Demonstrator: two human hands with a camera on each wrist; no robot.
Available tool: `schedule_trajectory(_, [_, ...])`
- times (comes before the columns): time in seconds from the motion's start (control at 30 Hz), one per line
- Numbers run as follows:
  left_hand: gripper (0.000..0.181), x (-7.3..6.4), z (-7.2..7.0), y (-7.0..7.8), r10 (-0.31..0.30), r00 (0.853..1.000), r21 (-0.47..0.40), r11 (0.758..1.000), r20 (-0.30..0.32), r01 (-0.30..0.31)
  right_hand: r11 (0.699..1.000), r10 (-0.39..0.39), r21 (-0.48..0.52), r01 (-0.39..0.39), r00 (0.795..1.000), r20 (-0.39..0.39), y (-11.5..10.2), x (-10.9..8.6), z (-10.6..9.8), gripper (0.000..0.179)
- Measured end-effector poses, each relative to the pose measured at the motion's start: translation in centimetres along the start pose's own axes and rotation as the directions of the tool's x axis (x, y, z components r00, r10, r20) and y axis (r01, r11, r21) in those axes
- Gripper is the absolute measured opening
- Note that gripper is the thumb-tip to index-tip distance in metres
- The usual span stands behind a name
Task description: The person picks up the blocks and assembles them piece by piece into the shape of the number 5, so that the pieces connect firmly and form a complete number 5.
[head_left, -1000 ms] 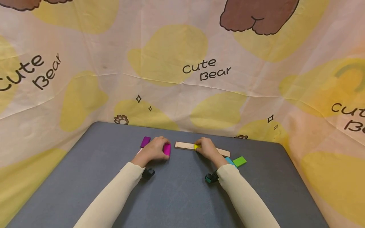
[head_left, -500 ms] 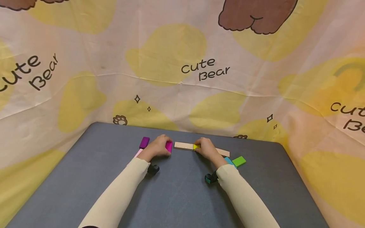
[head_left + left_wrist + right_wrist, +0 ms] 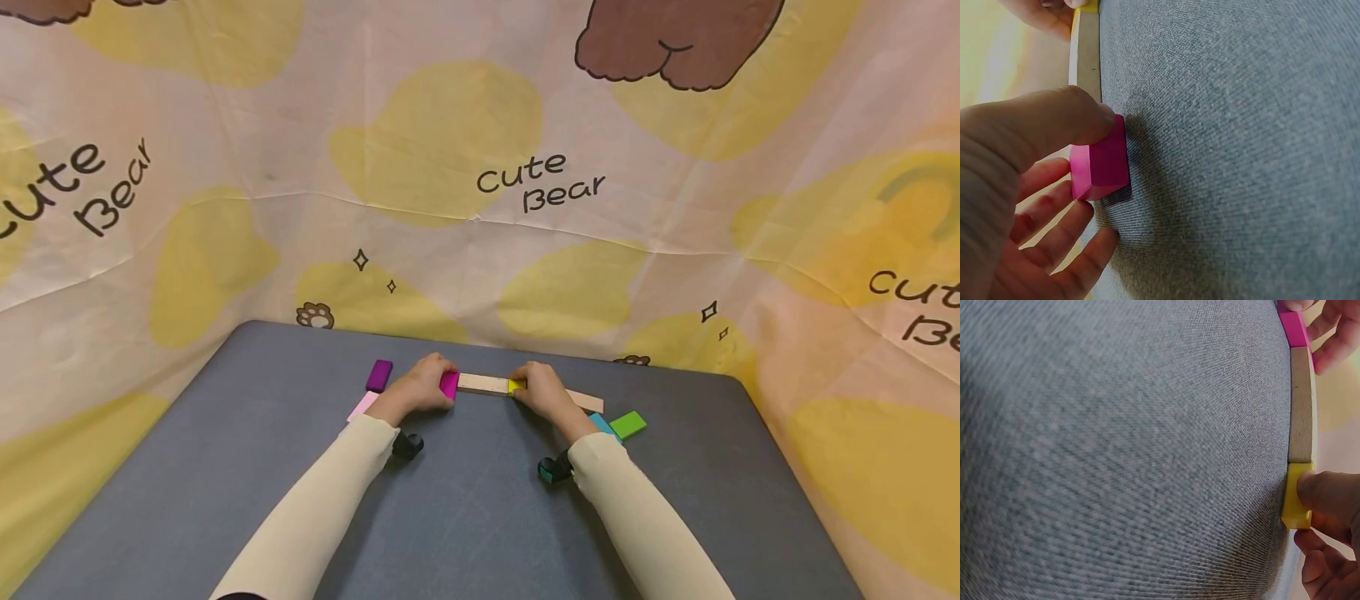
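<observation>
My left hand (image 3: 422, 385) pinches a magenta block (image 3: 1107, 156) between thumb and fingers, its end right at the left end of a plain wooden block (image 3: 483, 383). At the other end of that wood, my right hand (image 3: 546, 390) pinches a yellow block (image 3: 1298, 494) with the thumb on its near side. In the right wrist view the magenta, wooden and yellow blocks form one line along the tabletop. A second plain wooden block (image 3: 588, 402) lies just right of the right hand, partly hidden behind it.
Left of the left hand lie a purple block (image 3: 379, 375) and a pale pink block (image 3: 363, 407). By the right wrist are a blue block (image 3: 602, 423) and a green block (image 3: 628, 425). The grey table (image 3: 480, 500) ends at a printed cloth (image 3: 450, 167) behind.
My left hand has slid the magenta block to the right, closing the gap to the wooden block. The pale pink block shows more behind it. The right hand stays on the yellow block.
</observation>
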State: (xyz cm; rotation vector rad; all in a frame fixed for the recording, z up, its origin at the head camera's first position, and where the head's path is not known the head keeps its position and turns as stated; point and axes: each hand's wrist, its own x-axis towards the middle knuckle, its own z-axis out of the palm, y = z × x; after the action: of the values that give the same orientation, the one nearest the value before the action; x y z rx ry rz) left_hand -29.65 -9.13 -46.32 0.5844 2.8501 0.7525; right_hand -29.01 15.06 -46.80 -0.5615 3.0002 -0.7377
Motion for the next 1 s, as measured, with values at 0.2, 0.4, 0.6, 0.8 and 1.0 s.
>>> schedule_trajectory(0.2, [0.054, 0.0, 0.1, 0.2, -0.002, 1.000, -0.006, 1.000, -0.001, 0.002, 1.000, -0.024, -0.012, 0.024, 1.000, -0.011, 0.1, -0.1, 0.0, 0.023])
schedule_trajectory(0.4, [0.054, -0.3, 0.0, 0.4, -0.009, 1.000, -0.004, 1.000, -0.010, 0.009, 1.000, -0.018, -0.009, 0.018, 1.000, -0.010, 0.0, -0.2, 0.0, 0.023])
schedule_trajectory(0.6, [0.053, -0.7, -0.1, 0.6, -0.011, 1.000, 0.011, 1.000, -0.029, 0.012, 1.000, -0.019, -0.001, 0.019, 1.000, -0.013, 0.1, -0.2, 0.0, 0.023])
schedule_trajectory(0.8, [0.050, -1.7, -0.9, 0.5, 0.024, 0.998, 0.070, 0.997, -0.055, -0.020, 1.000, -0.012, 0.006, 0.012, 1.000, -0.008, 0.0, -0.2, 0.2, 0.024])
schedule_trajectory(1.0, [0.047, -2.9, -2.7, -0.1, 0.044, 0.998, 0.114, 0.993, -0.053, -0.037, 1.000, 0.007, 0.014, -0.007, 1.000, 0.000, -0.1, -0.2, 0.0, 0.024])
